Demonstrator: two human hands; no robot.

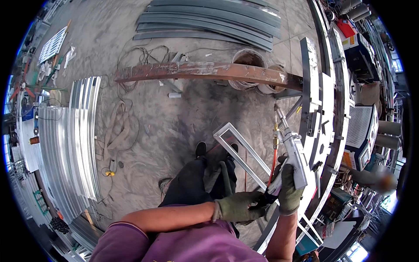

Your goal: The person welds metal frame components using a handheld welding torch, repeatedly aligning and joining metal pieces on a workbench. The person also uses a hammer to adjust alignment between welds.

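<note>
Both my hands wear grey-green work gloves. My right hand (pixel 289 192) is closed around a silver gun-shaped tool (pixel 295 150) with a narrow nozzle, held up with the nozzle pointing away from me. A brass fitting (pixel 276 136) sits beside its nozzle, and a red hose (pixel 273 165) runs down from it. My left hand (pixel 238 207) reaches across my body, its fingers closed on a black part (pixel 263 201) at the tool's lower end; the grip is partly hidden. Below the hands a long, narrow silver metal frame (pixel 246 153) slants from before my feet toward the lower right.
Ahead, a rusty beam (pixel 187 70) spans past two buckets (pixel 248 59). Grey metal strips (pixel 209 22) lie beyond it. Corrugated sheets (pixel 83 131) are stacked at left. A long steel rail (pixel 312 96) and blue-white machines (pixel 362 131) line the right. Cables cross the floor.
</note>
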